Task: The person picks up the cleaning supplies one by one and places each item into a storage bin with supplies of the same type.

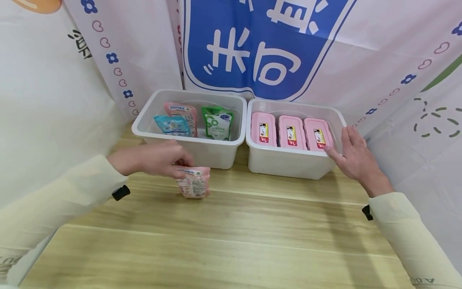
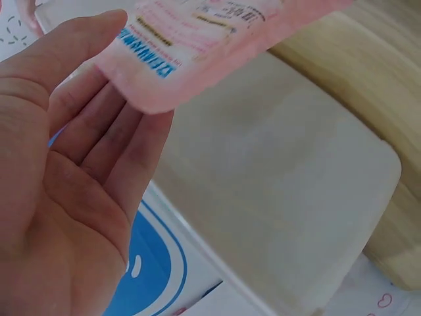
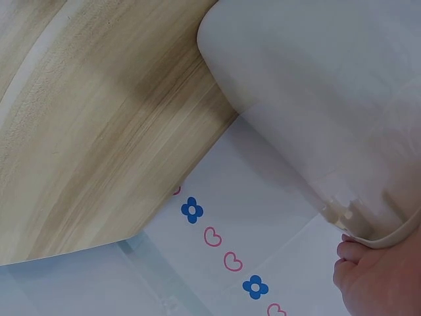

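Note:
My left hand (image 1: 164, 158) pinches the top edge of a pink printed pouch (image 1: 195, 184) in front of the left white bin (image 1: 187, 148). In the left wrist view, the thumb (image 2: 99, 33) lies on one face of this pouch (image 2: 191, 46) and the fingers go behind it. Inside the left bin stand another pink pouch (image 1: 184, 108), a blue pouch (image 1: 173, 126) and a green-and-white pouch (image 1: 218, 124). My right hand (image 1: 355, 156) grips the rim of the right white bin (image 1: 288, 162) at its right corner, with fingers curled under the lip in the right wrist view.
Three pink lidded boxes (image 1: 291, 132) stand side by side in the right bin. Both bins sit next to each other at the back of the wooden table (image 1: 231, 233). Printed white cloth (image 1: 144, 40) hangs behind and at both sides.

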A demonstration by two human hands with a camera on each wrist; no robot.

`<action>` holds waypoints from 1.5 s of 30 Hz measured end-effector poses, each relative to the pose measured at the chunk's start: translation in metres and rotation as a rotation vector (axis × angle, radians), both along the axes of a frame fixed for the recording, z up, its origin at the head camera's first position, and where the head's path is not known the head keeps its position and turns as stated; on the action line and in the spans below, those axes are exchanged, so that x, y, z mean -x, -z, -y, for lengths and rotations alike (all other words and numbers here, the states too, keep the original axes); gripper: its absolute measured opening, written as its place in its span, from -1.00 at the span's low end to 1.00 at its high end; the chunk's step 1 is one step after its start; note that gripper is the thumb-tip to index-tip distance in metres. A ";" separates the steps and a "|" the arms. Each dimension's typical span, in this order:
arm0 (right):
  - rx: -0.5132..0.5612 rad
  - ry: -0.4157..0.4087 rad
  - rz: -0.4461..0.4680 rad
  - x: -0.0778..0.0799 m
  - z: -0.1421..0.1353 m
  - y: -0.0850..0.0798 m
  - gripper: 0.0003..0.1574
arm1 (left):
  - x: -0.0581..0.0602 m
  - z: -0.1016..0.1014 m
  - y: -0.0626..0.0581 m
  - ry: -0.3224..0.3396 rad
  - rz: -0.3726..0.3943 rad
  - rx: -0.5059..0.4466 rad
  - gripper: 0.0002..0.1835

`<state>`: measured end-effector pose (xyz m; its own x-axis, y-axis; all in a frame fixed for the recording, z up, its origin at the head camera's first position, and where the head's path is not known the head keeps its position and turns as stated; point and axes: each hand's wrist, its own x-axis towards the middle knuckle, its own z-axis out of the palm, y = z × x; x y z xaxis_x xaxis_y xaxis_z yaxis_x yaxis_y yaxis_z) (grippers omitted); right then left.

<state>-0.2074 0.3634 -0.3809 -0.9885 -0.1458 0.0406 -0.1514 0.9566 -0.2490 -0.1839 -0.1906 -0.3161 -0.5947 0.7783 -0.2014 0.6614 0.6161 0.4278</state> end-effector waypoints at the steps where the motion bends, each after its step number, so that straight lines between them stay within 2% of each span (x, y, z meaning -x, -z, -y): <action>1: 0.000 0.001 0.001 0.000 0.000 0.000 0.28 | 0.000 0.000 0.002 -0.002 -0.005 -0.002 -0.90; 8: -0.004 0.004 0.009 0.000 -0.001 -0.001 0.28 | 0.000 0.000 0.018 -0.013 -0.079 -0.034 -0.96; 12: -0.010 0.005 0.007 0.001 -0.002 -0.002 0.29 | 0.002 0.000 0.024 -0.003 -0.131 -0.076 -0.90; 18: -0.003 -0.004 -0.007 0.001 -0.002 -0.003 0.28 | 0.003 0.003 0.029 -0.022 -0.139 -0.129 -0.87; 29: -0.002 -0.002 -0.012 0.001 -0.001 -0.001 0.28 | 0.004 0.006 0.029 -0.022 -0.178 -0.120 -0.87; 45: -0.013 -0.007 -0.009 0.001 0.001 0.000 0.27 | 0.005 0.005 0.025 0.004 -0.168 -0.124 -0.92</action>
